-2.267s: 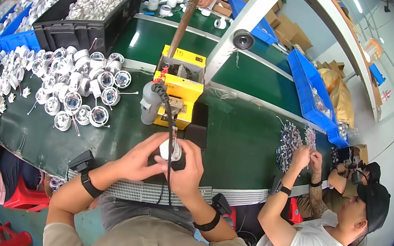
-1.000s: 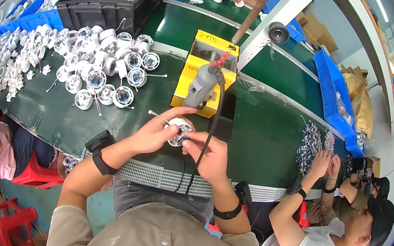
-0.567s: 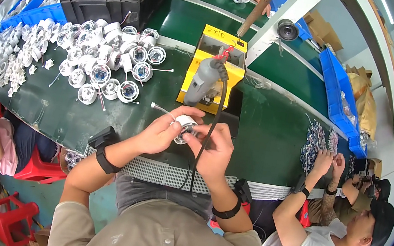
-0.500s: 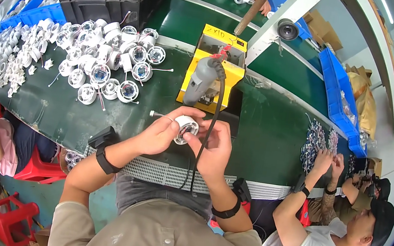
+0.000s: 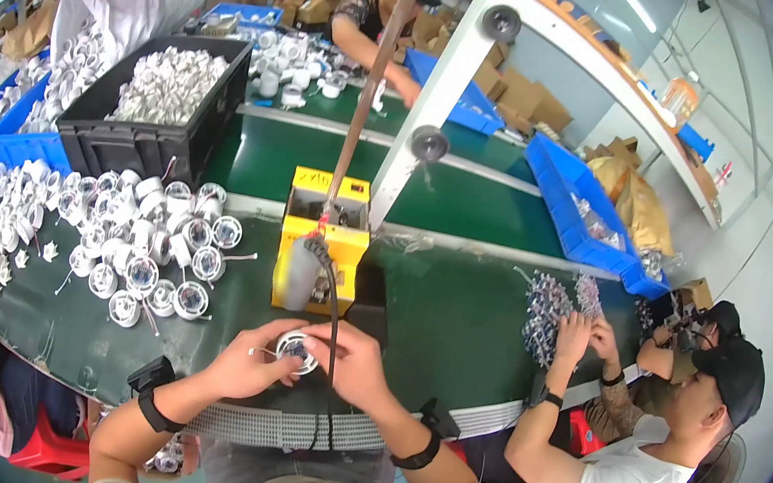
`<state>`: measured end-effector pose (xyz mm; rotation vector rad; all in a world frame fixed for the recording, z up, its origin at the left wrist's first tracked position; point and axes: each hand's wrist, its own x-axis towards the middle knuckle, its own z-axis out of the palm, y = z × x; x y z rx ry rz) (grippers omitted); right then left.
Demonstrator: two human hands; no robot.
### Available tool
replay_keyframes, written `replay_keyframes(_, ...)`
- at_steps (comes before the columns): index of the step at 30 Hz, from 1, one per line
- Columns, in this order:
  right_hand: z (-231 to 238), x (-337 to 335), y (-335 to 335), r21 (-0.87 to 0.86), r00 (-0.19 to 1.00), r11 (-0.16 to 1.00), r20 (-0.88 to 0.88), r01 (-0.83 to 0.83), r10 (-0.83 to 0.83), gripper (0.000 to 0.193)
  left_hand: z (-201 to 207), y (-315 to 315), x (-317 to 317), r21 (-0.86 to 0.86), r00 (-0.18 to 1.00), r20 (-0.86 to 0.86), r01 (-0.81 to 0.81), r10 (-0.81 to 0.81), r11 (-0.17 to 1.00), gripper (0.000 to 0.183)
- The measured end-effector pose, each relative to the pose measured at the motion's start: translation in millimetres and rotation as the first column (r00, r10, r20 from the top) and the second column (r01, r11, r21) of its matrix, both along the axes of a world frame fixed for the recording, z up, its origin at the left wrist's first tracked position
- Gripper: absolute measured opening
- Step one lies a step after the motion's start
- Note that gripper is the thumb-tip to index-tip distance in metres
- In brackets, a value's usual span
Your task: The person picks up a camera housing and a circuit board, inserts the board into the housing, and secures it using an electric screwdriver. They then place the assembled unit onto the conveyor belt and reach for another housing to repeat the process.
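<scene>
Between my hands is a round white plastic housing (image 5: 298, 340) with a dark circuit part inside and a short white wire at its left. My left hand (image 5: 251, 362) grips it from the left, thumb on the open face. My right hand (image 5: 352, 363) has its fingers closed on the right rim. Just beyond them a grey electric screwdriver (image 5: 302, 274) hangs with its black cable (image 5: 334, 313) running down past my right hand. Behind the screwdriver stands a yellow box (image 5: 344, 280). To the left lie several similar white housings (image 5: 143, 274), some with wires.
A black crate (image 5: 75, 138) of small white parts stands at the back left, near blue bins (image 5: 28, 154). A white post (image 5: 447, 92) rises beyond the yellow box. At right, a co-worker's hands (image 5: 575, 339) touch wired parts (image 5: 546, 313). Another person reaches across the far belt.
The view has tilted upward, so the bench and hands sit lower in the picture. Both hands stay on the housing, whose open face now turns more toward me.
</scene>
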<state>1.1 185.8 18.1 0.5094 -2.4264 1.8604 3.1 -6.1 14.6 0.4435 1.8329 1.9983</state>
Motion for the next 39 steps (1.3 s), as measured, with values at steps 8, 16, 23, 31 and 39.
replay_keyframes(8,13.6,-52.7,-41.5,0.095,0.893,0.950,-0.380,0.298,-0.242,0.057,-49.0,3.9,-22.5,0.022,0.974,0.186,-0.136,0.129,0.990,0.038)
replay_keyframes(16,10.3,-83.5,-47.3,-0.539,0.806,0.840,-0.467,0.065,-0.363,0.057,-49.0,9.8,-18.1,-0.002,0.933,0.312,-0.186,0.178,0.982,0.039)
replay_keyframes(23,40.4,-96.5,-36.7,-0.558,0.839,0.816,-0.362,0.153,-0.405,0.044,-44.9,9.1,-24.1,0.010,0.931,0.320,-0.186,0.173,0.983,0.038)
replay_keyframes(31,36.7,-98.8,-44.1,-0.564,0.868,0.817,-0.342,0.118,-0.361,0.034,-44.1,5.9,-23.6,-0.011,0.916,0.369,-0.166,0.159,0.986,0.038)
replay_keyframes(39,36.5,-98.1,-42.6,-0.499,0.857,0.855,-0.371,0.140,-0.357,0.031,-45.0,7.4,-21.5,-0.011,0.918,0.352,-0.191,0.183,0.981,0.036)
